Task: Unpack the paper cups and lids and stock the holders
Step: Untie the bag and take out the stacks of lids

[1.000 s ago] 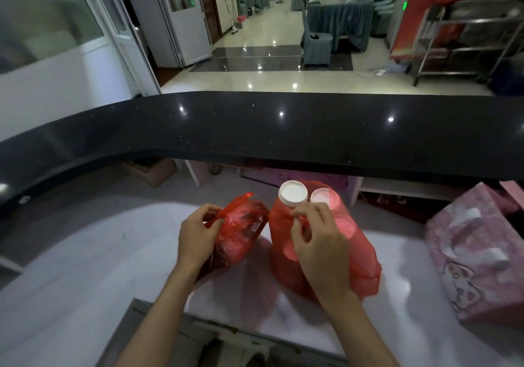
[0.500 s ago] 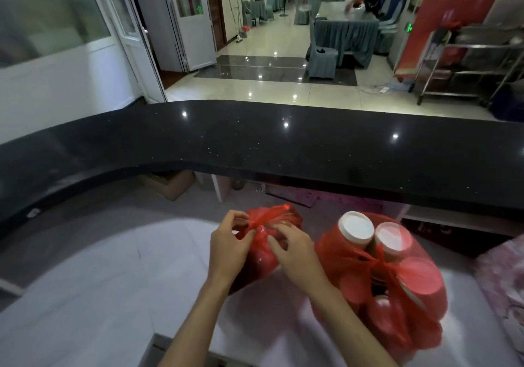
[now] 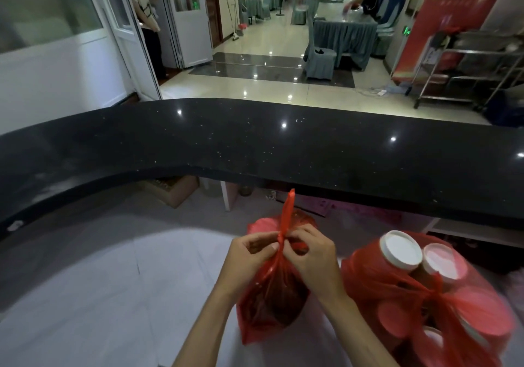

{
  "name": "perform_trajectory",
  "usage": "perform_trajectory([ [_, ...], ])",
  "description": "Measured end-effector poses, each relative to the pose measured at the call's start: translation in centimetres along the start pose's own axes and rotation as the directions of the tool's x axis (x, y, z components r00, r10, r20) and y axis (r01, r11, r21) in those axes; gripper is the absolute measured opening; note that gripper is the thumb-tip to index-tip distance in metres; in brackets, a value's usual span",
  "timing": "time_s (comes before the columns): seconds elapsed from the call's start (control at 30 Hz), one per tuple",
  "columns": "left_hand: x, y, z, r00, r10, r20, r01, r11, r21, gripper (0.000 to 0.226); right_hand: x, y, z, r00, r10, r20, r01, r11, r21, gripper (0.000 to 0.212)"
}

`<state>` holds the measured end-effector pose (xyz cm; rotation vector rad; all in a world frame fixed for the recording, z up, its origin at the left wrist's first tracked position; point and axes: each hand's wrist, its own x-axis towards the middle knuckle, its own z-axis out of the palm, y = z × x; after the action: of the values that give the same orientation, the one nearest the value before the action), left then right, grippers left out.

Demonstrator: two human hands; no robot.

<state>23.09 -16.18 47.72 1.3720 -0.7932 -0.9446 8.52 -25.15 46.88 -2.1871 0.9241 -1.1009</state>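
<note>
both hands [image 3: 283, 256] now pinching knot of smaller red bag [image 3: 272, 296], moved off cup bag [image 3: 425, 296]; unpacking barely begun.

Both forearms reached forward, bare, converging at the wrists. The left hand [image 3: 249, 253] curled its fingers inward, thumb and forefinger pinched together. The right hand [image 3: 313, 256] (knuckles up, back toward the camera) pinched likewise, fingertips almost meeting the left's.
</note>
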Motion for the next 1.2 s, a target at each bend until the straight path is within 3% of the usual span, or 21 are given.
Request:
perform_trajectory([
  [0.13, 1.3, -0.3, 0.3, 0.989, 0.132, -0.068, -0.119, 0.98, 0.161, 0.018, 1.1, 0.5, 0.3, 1.0, 0.008, 0.0, -0.008, 1.0, 0.012, 0.012],
  [0.43, 4.1, -1.4, 1.0, 0.95, 0.309, 0.04, -0.29, 0.83, 0.476, 0.009, 2.6, 1.9, 0.2, 0.996, 0.054, 0.067, -0.062, 0.99, 0.129, 0.009],
  [0.7, 5.5, -1.9, 0.2, 0.946, 0.222, 0.234, -0.319, 0.755, 0.573, 0.014, 3.3, 2.6, 0.8, 0.984, 0.127, 0.122, -0.127, 0.992, -0.005, 0.008],
  [0.8, 5.6, -1.2, -0.1, 0.919, 0.242, 0.311, -0.387, 0.699, 0.601, 0.013, 3.5, 2.6, 0.8, 0.956, 0.289, 0.05, -0.293, 0.953, 0.083, 0.016],
  [0.9, 5.2, -0.6, -0.2, 0.918, 0.276, 0.284, -0.393, 0.721, 0.571, 0.01, 4.1, 2.7, 0.7, 0.895, 0.443, 0.058, -0.445, 0.872, 0.203, 0.018],
  [1.07, 5.4, -0.1, -0.6, 0.914, 0.299, 0.273, -0.403, 0.739, 0.54, 0.004, 4.3, 3.0, 0.5, 0.876, 0.408, 0.256, -0.478, 0.799, 0.366, 0.006],
  [1.2, 5.4, 0.1, -0.9, 0.901, 0.325, 0.288, -0.434, 0.704, 0.562, 0.005, 3.9, 3.5, 0.9, 0.874, 0.438, 0.213, -0.485, 0.816, 0.314, 0.017],
])
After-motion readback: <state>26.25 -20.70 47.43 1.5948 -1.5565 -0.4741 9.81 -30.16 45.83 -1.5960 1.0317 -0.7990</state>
